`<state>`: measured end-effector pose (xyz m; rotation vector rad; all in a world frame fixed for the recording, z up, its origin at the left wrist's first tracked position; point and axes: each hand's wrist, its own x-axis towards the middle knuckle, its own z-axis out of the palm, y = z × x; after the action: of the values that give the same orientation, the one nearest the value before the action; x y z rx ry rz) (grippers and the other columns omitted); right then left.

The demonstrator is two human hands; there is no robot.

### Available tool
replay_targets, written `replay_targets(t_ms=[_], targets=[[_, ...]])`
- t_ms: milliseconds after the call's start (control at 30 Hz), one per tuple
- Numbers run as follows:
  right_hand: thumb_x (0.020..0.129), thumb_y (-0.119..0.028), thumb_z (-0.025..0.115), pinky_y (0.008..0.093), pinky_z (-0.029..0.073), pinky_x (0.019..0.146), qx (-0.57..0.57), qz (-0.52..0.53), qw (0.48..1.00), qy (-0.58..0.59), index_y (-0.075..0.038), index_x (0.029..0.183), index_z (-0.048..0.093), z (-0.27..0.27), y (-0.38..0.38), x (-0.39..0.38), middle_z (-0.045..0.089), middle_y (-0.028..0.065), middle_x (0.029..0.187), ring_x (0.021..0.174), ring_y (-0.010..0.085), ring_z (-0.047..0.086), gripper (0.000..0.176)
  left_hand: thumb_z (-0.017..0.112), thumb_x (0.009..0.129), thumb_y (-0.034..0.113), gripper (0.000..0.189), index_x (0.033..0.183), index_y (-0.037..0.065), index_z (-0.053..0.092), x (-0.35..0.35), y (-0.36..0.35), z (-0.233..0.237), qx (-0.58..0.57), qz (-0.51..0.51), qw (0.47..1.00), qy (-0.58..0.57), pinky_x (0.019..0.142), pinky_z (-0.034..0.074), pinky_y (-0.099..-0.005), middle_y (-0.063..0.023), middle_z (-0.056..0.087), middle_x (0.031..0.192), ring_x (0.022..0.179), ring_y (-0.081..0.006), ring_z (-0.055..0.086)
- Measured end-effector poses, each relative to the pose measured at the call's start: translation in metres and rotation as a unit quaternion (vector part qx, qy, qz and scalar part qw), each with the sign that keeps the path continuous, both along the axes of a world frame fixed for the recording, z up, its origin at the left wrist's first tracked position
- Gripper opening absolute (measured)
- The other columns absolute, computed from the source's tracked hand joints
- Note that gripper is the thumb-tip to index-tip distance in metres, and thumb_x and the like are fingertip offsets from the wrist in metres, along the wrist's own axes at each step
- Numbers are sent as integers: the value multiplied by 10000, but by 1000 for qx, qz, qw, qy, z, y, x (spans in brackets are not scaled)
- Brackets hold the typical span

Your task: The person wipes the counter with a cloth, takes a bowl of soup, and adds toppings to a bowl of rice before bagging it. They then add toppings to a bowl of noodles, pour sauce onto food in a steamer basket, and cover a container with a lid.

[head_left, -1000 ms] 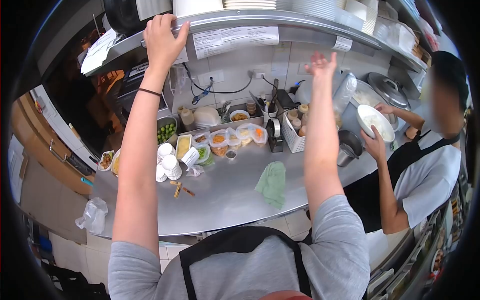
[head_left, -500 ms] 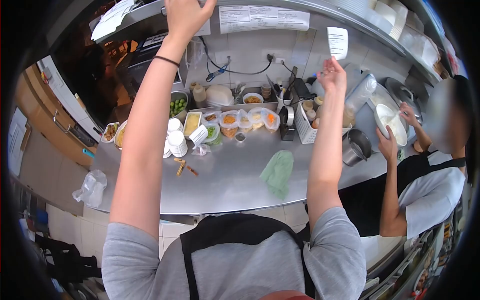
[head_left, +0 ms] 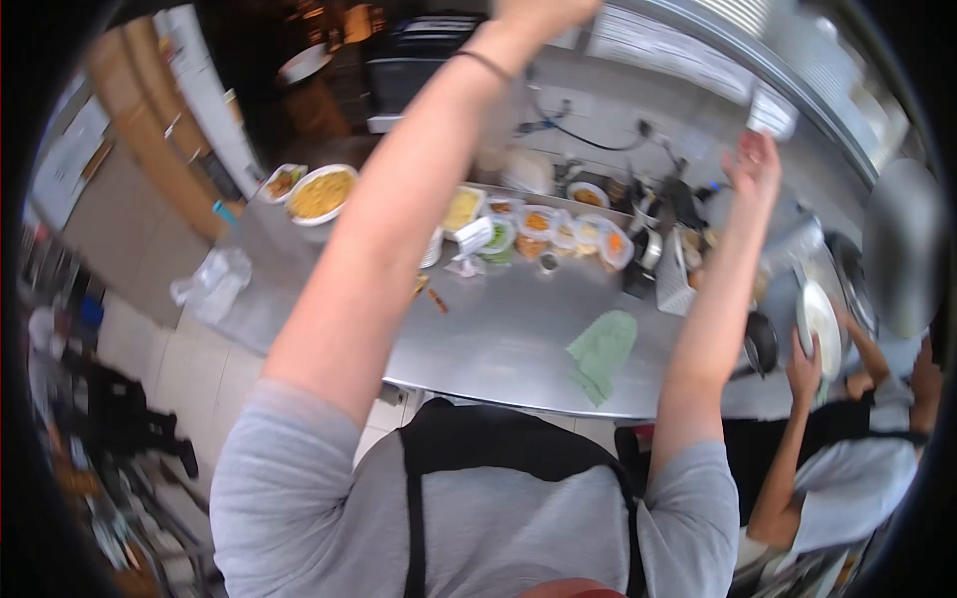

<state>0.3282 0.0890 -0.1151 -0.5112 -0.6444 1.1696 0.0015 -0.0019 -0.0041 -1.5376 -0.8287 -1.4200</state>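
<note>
My left hand (head_left: 546,12) is raised at the top edge, by the metal shelf; the frame cuts it off and its fingers do not show clearly. My right hand (head_left: 754,161) is raised at the upper right, its fingertips at the lower end of a small white paper slip (head_left: 773,114) and pinching it. The slip is blurred. Below, a green cloth (head_left: 602,351) lies on the steel counter (head_left: 478,344). Bags and tubs of chopped food (head_left: 538,221) stand along the back, near a white oval dish of yellow food (head_left: 321,194).
A co-worker at the right holds a white bowl (head_left: 818,327). Printed sheets (head_left: 668,48) hang under the shelf (head_left: 797,75). A white basket (head_left: 677,281) stands beside a metal pot (head_left: 762,344). A crumpled plastic bag (head_left: 213,284) lies at the counter's left end.
The view has swung left, so the counter things appear further right. My left hand is now mostly out of frame, while my right hand stays by the slip. The co-worker's bowl is tilted more steeply.
</note>
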Motion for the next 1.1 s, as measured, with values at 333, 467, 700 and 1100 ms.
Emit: replay_targets(t_ms=[333,467,700,1100], targets=[[797,-189,619,252,428,732,42,88,956,-277,-81,985,550,-135,-37,-10,571,-2,891,815,109,533,228,620,688,195,304,876,-18,511,-7,-4,-3,-13,-48,998,-40,747,390,-387,-150,489,887,865,-289,475],[733,-51,594,283,465,682,11,99,701,-706,-26,881,639,-273,-80,-7,646,68,815,714,156,594,156,653,599,348,358,749,28,590,-11,27,-4,60,9,998,-35,788,343,-377,-115,517,798,861,-268,449],[662,-107,664,411,387,855,9,-25,558,-829,-58,962,609,-379,-194,-10,542,155,1051,973,356,489,308,661,594,287,316,718,17,554,-10,31,-6,85,-22,995,-42,740,349,-365,-110,486,767,793,-261,438],[853,-380,438,474,165,1032,-26,-74,463,-883,4,1290,337,-396,-187,-83,265,253,1349,1271,376,219,590,653,704,105,161,839,33,606,-67,-143,-162,-175,-271,945,-54,732,423,-334,-105,551,893,825,-257,536]])
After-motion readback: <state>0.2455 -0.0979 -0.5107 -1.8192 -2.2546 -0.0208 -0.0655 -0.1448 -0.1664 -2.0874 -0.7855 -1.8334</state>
